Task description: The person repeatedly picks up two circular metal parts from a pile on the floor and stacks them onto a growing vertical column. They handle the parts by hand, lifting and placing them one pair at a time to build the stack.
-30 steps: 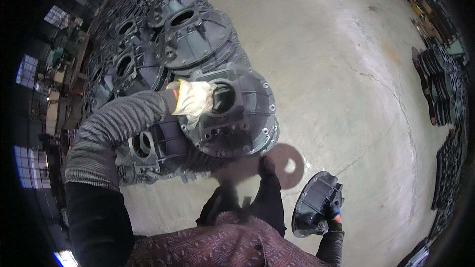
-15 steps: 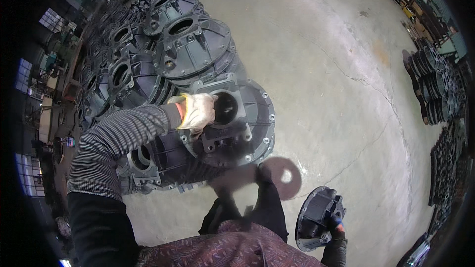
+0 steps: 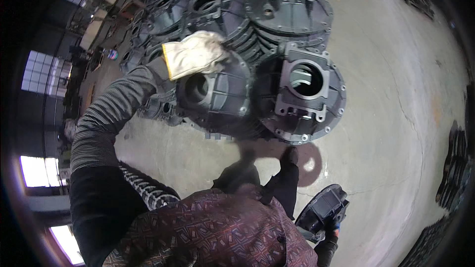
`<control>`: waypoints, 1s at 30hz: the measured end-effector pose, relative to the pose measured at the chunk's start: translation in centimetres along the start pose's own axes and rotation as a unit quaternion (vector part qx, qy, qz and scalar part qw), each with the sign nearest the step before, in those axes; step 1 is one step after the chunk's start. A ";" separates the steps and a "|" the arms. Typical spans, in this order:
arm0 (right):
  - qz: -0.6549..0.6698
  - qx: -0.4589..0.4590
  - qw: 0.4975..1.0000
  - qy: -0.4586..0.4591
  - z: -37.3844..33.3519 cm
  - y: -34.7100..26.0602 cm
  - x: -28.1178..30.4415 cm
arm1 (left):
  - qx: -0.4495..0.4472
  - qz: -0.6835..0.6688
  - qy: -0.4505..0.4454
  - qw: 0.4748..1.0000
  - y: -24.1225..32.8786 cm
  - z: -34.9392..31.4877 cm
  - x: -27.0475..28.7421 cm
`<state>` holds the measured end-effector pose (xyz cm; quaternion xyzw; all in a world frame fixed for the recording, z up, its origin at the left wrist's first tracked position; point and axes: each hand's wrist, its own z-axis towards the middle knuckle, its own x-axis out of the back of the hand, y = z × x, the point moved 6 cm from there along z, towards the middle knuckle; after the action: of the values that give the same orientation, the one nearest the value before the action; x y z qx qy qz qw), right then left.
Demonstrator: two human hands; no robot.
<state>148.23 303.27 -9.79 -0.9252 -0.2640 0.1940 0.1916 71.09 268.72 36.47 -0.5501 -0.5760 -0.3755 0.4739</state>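
Observation:
My left hand (image 3: 195, 55), in a white work glove with a yellow hem, is at the upper edge of a dark grey cast bell housing (image 3: 230, 91) on top of a stack. Its fingers are blurred, and whether they grip the rim I cannot tell. Low on the right, my right hand (image 3: 336, 228), in a glove with some blue, holds another dark bell housing (image 3: 319, 210) by its side; most of its fingers are hidden. Just right of the left hand's stack stands a bell housing (image 3: 324, 71) with a round bore, topping its own stack.
More stacked housings (image 3: 292, 12) crowd the far side. A row of dark ring-shaped parts (image 3: 148, 188) lies at the lower left. Flat dark parts are piled along the right edge (image 3: 452, 168). Grey concrete floor (image 3: 381, 118) runs between. My shoe (image 3: 292, 155) is beside the near stack.
My left hand has left the right-hand front housing and moved left to the neighbouring stack. The view has swung left. My right hand still carries its housing low at my side.

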 end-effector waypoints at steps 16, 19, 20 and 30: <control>-0.112 0.041 0.993 0.014 -4.5 4.8 -8.2 | -0.063 -0.014 -0.112 0.992 2.3 -19.9 -10.7; -0.150 0.067 0.986 0.014 -5.3 7.0 -10.5 | -0.096 0.006 -0.074 0.993 0.8 -20.4 -12.5; -0.182 0.060 0.981 0.031 -5.5 8.1 -11.1 | -0.096 0.003 -0.061 0.993 0.3 -20.6 -13.3; -0.539 0.238 0.807 0.039 -8.1 16.5 -17.1 | -0.218 -0.033 0.041 0.975 0.5 -18.5 -18.2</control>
<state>145.41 278.59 -6.02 -0.5667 -0.6577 0.0798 0.4899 73.04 246.05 23.99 -0.6047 -0.4784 -0.5297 0.3534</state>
